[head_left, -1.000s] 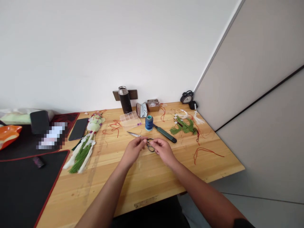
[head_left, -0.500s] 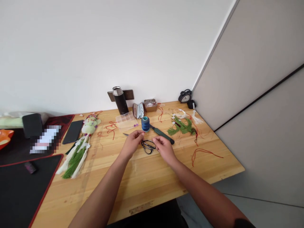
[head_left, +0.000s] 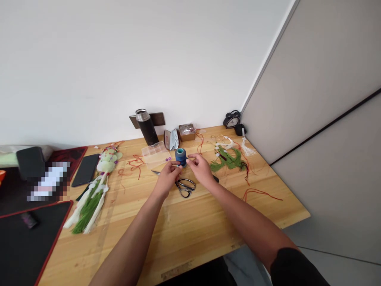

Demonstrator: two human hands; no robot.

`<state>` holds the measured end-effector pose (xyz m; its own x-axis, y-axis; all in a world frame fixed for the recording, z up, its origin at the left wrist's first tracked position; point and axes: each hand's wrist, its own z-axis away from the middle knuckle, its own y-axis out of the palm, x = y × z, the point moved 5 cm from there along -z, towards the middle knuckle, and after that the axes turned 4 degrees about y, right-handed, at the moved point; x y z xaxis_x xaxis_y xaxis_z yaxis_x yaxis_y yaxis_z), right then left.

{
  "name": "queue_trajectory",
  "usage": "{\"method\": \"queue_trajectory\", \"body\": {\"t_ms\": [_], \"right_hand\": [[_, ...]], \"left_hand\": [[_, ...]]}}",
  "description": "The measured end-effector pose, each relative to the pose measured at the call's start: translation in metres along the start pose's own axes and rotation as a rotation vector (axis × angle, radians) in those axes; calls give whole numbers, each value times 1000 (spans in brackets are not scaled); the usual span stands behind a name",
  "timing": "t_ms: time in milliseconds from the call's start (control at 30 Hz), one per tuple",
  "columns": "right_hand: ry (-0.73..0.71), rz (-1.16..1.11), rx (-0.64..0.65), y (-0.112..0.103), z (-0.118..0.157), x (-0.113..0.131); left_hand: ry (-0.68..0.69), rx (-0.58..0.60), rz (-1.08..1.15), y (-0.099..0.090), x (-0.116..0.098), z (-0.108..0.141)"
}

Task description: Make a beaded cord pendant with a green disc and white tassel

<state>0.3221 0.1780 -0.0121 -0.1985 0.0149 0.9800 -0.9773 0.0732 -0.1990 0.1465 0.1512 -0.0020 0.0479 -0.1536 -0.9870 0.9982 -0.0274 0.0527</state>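
both hands are raised above the tabletop [head_left: 190, 234], the left hand [head_left: 168, 178] and the right hand [head_left: 202, 167] drawn in toward each other right in front of a blue thread spool [head_left: 180, 157]. each is curled into a narrow pinch, thumb and fingers nearly closed, with the fingertips [head_left: 189, 161] of the right hand just beside the spool (anything held between them would be too fine to make out, so i cannot tell whether either hand has hold of a thread). black-handled scissors [head_left: 185, 188] lie flat on the wood just below the hands, not touching them. a pointed metal blade [head_left: 155, 172] pokes out from beyond the left hand. farther back sit a clear plastic compartment box [head_left: 153, 155] with purple beads [head_left: 168, 159] beside it, a black thermos [head_left: 145, 128] and a small alarm clock [head_left: 232, 121]. loose red cord [head_left: 133, 165] lies to the left, and a green tasselled ornament [head_left: 228, 159] lies to the right.
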Motion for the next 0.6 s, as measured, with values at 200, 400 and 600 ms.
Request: {"method": "queue_trajectory", "body": {"t_ms": [200,400,600], "right_hand": [[-1,-51,64,9,5,-5],[13,-98,120,14,17,-9],[-6,-111,185,18,30,-3]], "left_hand": [[-24,17,40,3,2,2],[-34,13,78,5,6,3],[-25,-10,84,3,8,0]]}}
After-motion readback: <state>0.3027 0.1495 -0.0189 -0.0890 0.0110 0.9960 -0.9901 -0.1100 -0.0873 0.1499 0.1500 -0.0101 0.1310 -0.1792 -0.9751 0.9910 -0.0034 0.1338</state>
